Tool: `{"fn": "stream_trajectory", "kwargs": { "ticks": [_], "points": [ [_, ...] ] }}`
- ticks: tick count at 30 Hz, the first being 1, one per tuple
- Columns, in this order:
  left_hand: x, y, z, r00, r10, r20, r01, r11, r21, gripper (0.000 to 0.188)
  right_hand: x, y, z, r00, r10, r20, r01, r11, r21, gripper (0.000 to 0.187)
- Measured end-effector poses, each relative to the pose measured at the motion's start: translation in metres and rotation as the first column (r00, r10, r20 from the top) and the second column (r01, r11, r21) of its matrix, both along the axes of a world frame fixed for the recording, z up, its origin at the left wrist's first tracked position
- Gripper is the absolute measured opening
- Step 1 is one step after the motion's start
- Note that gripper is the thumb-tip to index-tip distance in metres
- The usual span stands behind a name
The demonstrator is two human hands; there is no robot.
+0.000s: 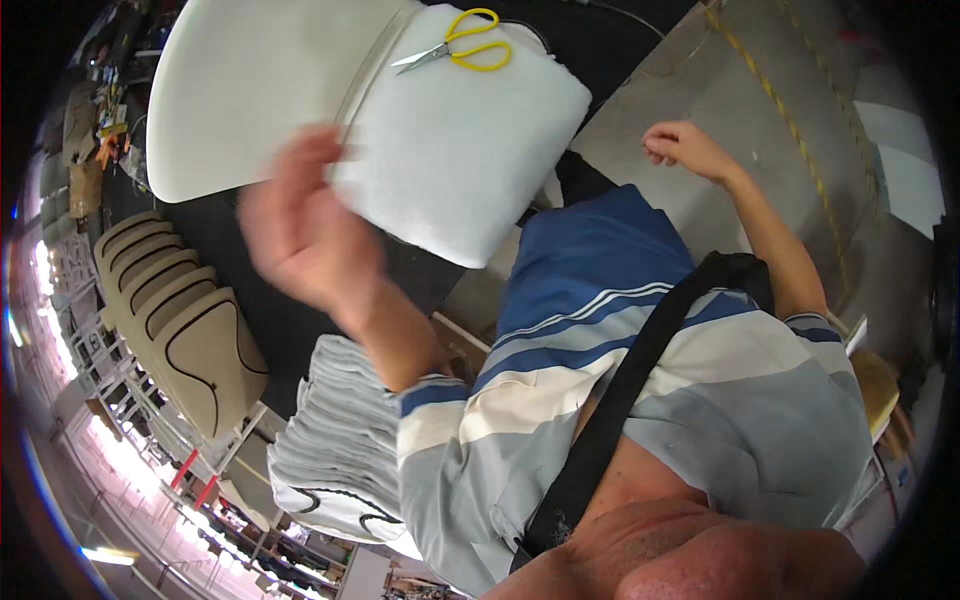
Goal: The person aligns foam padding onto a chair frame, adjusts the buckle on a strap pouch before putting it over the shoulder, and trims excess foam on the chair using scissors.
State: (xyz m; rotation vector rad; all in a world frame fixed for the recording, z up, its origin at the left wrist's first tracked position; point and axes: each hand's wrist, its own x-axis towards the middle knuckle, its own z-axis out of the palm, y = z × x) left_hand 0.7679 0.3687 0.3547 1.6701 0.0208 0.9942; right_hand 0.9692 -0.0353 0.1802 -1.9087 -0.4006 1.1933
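Note:
My left hand [315, 225], smeared by motion, is raised over the near edge of a large, smooth white curved panel [260, 90]. Its fingertips overlap the border where that panel meets a white fleecy padded piece [450, 150]. Whether anything lies in those fingers is hidden by the blur. On the fleecy piece's far part rest scissors [478, 45] with yellow looped handles, their blades pointing left. My right hand [688, 150] hangs out to the right above the floor, away from the work, with fingers curled in and nothing visible in them.
Black tabletop [285, 290] lies under the pieces. At the left stands a row of beige padded covers [185, 330] with black piping. Nearer me is a tall stack of grey-white padded pieces [340, 420]. Yellow-black tape [770, 90] marks the grey floor at the right.

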Motion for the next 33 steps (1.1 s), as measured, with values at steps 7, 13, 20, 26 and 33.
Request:
{"fn": "stream_trajectory", "kwargs": {
  "ticks": [7, 13, 20, 26, 33],
  "points": [
    [-0.002, 0.021, 0.144, 0.868, -0.351, 0.35, 0.214, 0.902, 0.374, 0.055, 0.024, 0.032, -0.035, 0.968, 0.252, -0.017, -0.252, 0.965, -0.07, 0.026],
    [0.01, 0.014, 0.155, 0.89, -0.16, 0.428, -0.087, 0.86, 0.503, 0.056, 0.061, 0.101, -0.007, 0.778, 0.623, -0.079, -0.616, 0.782, 0.092, 0.029],
    [0.017, -0.01, 0.168, 0.885, 0.026, 0.465, -0.323, 0.754, 0.572, 0.057, 0.135, 0.075, 0.052, 0.4, 0.791, -0.462, -0.588, 0.608, 0.533, 0.084],
    [0.012, -0.026, 0.178, 0.871, 0.171, 0.461, -0.456, 0.632, 0.627, 0.058, 0.168, 0.088, 0.114, 0.207, 0.974, -0.094, -0.718, 0.216, 0.662, 0.085],
    [0.014, -0.032, 0.17, 0.844, 0.275, 0.461, -0.531, 0.554, 0.641, 0.06, 0.142, 0.131, 0.155, 0.404, 0.911, 0.083, -0.708, 0.254, 0.659, 0.025]
  ]
}}
